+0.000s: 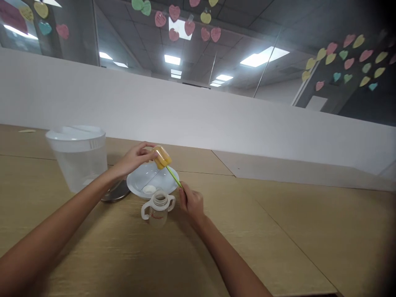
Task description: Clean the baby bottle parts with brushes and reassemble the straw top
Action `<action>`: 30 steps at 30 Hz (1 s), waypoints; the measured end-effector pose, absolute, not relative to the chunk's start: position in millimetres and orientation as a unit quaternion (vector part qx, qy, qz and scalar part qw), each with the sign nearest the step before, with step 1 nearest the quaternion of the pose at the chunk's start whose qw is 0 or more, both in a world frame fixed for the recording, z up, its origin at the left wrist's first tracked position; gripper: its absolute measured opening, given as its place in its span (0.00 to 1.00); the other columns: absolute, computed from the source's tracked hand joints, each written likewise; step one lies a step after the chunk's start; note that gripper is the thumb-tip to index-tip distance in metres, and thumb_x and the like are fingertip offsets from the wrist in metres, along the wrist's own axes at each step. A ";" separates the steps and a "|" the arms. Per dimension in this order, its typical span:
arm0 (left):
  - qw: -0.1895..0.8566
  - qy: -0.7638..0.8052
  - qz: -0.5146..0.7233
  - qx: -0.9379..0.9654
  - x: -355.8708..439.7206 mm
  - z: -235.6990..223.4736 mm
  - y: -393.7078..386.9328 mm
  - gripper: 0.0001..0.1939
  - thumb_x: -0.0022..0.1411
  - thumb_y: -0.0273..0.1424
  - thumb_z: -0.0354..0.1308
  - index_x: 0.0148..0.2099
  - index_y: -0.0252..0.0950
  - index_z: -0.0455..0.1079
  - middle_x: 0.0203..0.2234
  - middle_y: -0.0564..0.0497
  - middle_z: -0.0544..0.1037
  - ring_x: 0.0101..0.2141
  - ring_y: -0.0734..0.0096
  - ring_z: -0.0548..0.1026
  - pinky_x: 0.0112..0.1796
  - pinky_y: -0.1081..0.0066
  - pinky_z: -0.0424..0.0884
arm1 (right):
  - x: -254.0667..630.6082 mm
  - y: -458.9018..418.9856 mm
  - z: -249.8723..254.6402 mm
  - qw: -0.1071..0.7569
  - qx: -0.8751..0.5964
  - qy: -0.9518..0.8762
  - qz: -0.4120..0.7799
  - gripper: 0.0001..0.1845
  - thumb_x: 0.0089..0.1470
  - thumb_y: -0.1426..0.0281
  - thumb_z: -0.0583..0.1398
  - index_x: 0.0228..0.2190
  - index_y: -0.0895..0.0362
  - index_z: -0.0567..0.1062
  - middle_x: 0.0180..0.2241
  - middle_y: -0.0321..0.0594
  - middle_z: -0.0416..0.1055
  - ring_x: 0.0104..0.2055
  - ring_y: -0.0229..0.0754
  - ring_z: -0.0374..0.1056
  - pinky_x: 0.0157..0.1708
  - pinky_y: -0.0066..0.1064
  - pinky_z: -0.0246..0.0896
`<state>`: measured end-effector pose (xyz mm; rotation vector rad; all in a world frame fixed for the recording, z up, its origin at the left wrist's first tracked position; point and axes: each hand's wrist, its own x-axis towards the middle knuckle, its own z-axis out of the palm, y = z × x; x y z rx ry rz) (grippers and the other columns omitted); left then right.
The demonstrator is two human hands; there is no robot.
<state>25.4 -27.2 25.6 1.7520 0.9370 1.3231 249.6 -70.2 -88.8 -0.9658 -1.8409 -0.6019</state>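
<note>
My right hand (192, 205) is closed around the thin green handle of a sponge bottle brush (163, 157). The brush slants up to the left, its yellow, shiny head above the far side of a white bowl (132, 181). At that head, the fingers of my left hand (136, 156) are closed on its left side. A small white round piece (149, 189) lies in the bowl. Just in front of the bowl stands a clear baby bottle (158, 216) with two white side handles, upright and without a lid on its mouth.
To the left stands a translucent plastic bucket (76, 161). A round metal dish or lid (116, 192) lies between it and the bowl, partly behind my left forearm. The wooden table (247, 235) meets a low white wall (198, 117) with glass above.
</note>
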 end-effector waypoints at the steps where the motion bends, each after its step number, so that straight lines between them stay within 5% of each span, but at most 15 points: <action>1: 0.356 0.364 0.494 0.704 23.7 27.4 -28.3 0.24 0.49 0.43 0.62 0.47 0.38 0.67 0.30 0.52 0.76 0.35 0.68 0.74 0.38 0.68 0.68 | 249.9 -70.3 -88.1 0.464 -0.391 -0.754 -0.253 0.17 0.62 0.70 0.46 0.40 0.64 0.72 0.18 0.37 0.71 0.16 0.33 0.63 0.20 0.25 0.51; 9: 0.280 0.456 0.415 0.736 11.1 38.6 -31.2 0.23 0.53 0.49 0.54 0.36 0.32 0.70 0.26 0.47 0.76 0.24 0.68 0.73 0.27 0.68 0.70 | 244.5 -78.1 -78.5 0.460 -0.331 -0.768 -0.300 0.15 0.62 0.72 0.48 0.40 0.64 0.72 0.20 0.38 0.72 0.18 0.34 0.64 0.20 0.27 0.50; 13: 0.255 0.422 0.453 0.743 0.3 40.1 -22.2 0.26 0.54 0.48 0.53 0.47 0.34 0.67 0.38 0.44 0.76 0.37 0.62 0.75 0.33 0.66 0.72 | 242.7 -76.4 -80.1 0.466 -0.358 -0.757 -0.286 0.15 0.62 0.72 0.47 0.39 0.63 0.72 0.20 0.38 0.73 0.17 0.34 0.64 0.20 0.26 0.50; 16: 0.125 0.475 0.473 0.732 -16.2 38.8 -12.0 0.31 0.55 0.47 0.52 0.56 0.35 0.61 0.44 0.42 0.73 0.41 0.61 0.74 0.41 0.62 0.71 | 244.0 -73.4 -83.8 0.458 -0.394 -0.751 -0.267 0.16 0.62 0.70 0.46 0.38 0.61 0.72 0.19 0.37 0.72 0.17 0.34 0.64 0.19 0.26 0.51; 24: -0.105 0.589 0.251 0.761 -47.9 22.3 10.5 0.27 0.57 0.31 0.45 0.58 0.28 0.58 0.52 0.36 0.66 0.48 0.51 0.69 0.47 0.58 0.65 | 246.6 -69.4 -89.0 0.465 -0.441 -0.729 -0.238 0.18 0.62 0.69 0.45 0.38 0.61 0.72 0.17 0.37 0.70 0.17 0.36 0.64 0.19 0.25 0.50; 30: -0.084 0.627 0.080 0.770 -52.2 5.5 25.5 0.26 0.53 0.25 0.48 0.56 0.33 0.61 0.47 0.39 0.72 0.48 0.55 0.70 0.45 0.64 0.66 | 248.0 -69.1 -88.6 0.457 -0.470 -0.724 -0.216 0.20 0.63 0.68 0.44 0.39 0.62 0.73 0.18 0.37 0.71 0.17 0.36 0.64 0.20 0.25 0.50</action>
